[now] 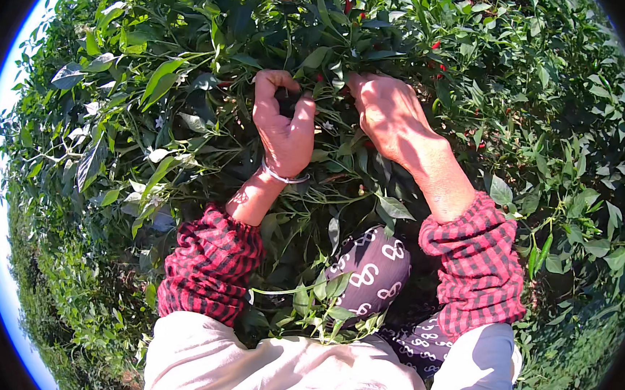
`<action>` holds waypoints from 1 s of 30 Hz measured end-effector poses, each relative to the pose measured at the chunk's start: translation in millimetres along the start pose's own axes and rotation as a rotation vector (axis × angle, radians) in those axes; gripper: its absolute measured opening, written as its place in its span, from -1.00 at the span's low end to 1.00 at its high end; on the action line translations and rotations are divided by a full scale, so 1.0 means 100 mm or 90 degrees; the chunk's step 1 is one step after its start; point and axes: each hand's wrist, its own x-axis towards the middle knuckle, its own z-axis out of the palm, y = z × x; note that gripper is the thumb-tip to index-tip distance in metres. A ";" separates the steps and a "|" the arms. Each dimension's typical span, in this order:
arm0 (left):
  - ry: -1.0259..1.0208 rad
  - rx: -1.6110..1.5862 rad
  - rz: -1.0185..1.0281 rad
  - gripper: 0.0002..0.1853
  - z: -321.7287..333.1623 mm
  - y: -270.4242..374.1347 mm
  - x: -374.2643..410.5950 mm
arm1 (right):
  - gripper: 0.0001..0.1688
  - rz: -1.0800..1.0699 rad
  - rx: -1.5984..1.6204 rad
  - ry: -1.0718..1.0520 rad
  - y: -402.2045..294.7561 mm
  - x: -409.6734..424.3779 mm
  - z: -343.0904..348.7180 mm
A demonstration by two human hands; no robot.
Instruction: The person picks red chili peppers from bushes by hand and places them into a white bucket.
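Observation:
My left hand (283,125), with a bangle (285,179) at the wrist, reaches into a leafy chilli pepper plant (302,189). Its thumb and forefinger curl towards each other; whether they pinch anything is unclear. To its right, my right hand (391,113) is bent down into the foliage, its fingertips hidden by leaves. A small red chilli (319,78) shows between the two hands. Another red chilli (224,84) lies just left of my left hand. Beneath the hands, a white flower (328,125) sits among thin stems.
More red chillies (436,45) hang at the upper right, and green chillies (545,252) on the right. A leafy branch (332,305) crosses in front of my patterned trouser knee (369,275). Dense pepper foliage (104,142) surrounds my arms; sky shows along the left rim.

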 end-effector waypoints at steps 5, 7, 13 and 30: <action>0.010 0.032 0.008 -0.82 0.03 0.06 -0.05 | -0.79 -0.022 0.014 0.057 0.08 -0.01 0.03; 0.001 0.027 0.032 -0.82 0.05 0.08 -0.06 | -0.82 0.050 0.092 0.062 0.09 0.00 0.01; -0.007 -0.035 -0.029 -0.80 0.05 0.07 -0.05 | -0.67 0.523 0.853 0.031 0.09 0.00 -0.29; -0.024 0.051 0.077 -0.79 0.04 0.15 -0.10 | -0.82 0.128 0.119 0.036 -0.25 0.19 -0.05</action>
